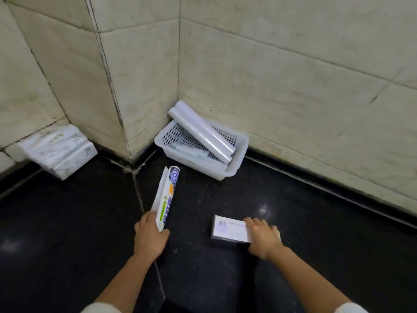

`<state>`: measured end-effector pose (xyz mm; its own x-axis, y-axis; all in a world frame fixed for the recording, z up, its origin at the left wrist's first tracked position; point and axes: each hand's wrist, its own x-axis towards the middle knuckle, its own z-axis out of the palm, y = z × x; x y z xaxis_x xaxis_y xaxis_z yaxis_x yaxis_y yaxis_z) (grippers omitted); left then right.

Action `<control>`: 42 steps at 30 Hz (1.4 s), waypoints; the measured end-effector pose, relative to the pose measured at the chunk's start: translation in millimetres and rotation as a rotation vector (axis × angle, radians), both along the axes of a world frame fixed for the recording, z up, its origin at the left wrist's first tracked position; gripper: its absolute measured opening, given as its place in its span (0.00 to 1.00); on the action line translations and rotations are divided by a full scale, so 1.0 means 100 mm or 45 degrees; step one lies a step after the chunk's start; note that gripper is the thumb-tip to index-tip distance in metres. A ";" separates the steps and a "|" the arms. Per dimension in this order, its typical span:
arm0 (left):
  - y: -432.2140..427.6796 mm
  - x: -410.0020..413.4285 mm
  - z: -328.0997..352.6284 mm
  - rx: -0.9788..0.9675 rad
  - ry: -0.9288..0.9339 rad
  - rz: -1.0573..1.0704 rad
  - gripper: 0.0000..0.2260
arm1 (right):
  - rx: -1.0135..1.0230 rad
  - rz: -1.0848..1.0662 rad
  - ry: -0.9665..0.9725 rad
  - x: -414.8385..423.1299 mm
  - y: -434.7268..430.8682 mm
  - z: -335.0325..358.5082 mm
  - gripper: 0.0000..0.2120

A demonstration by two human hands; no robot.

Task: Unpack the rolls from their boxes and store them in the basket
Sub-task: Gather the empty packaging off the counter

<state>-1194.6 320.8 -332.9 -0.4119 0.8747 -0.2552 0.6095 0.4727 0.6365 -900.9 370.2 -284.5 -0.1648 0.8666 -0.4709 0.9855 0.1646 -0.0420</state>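
Note:
A white slotted basket point(239, 162) stands in the wall corner on the dark floor. Two clear film rolls point(203, 131) lean across it, their upper ends over its back rim, and paler rolls lie on its bottom. My left hand point(150, 239) grips the near end of a long printed box point(165, 197) whose far flap is open, pointing towards the basket. My right hand point(262, 237) rests on a stack of flat white boxes point(229, 229) lying on the floor to the right; whether it grips them is unclear.
Packs of white tissue point(59, 150) lean against the wall at the left. Tiled walls form a jutting corner point(126, 132) just left of the basket. The floor is black polished stone.

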 end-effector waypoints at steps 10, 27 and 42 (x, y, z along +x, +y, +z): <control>-1.07 0.27 0.28 0.233 -0.139 0.389 0.30 | 0.160 0.112 0.503 -0.24 -0.07 0.26 0.22; -5.40 3.21 -0.02 0.230 -0.060 1.948 0.24 | -0.641 1.301 0.581 -0.41 -3.52 -0.02 0.33; -9.03 6.71 -0.61 0.113 -0.324 2.788 0.24 | -1.101 1.928 0.069 1.69 -8.12 -0.76 0.37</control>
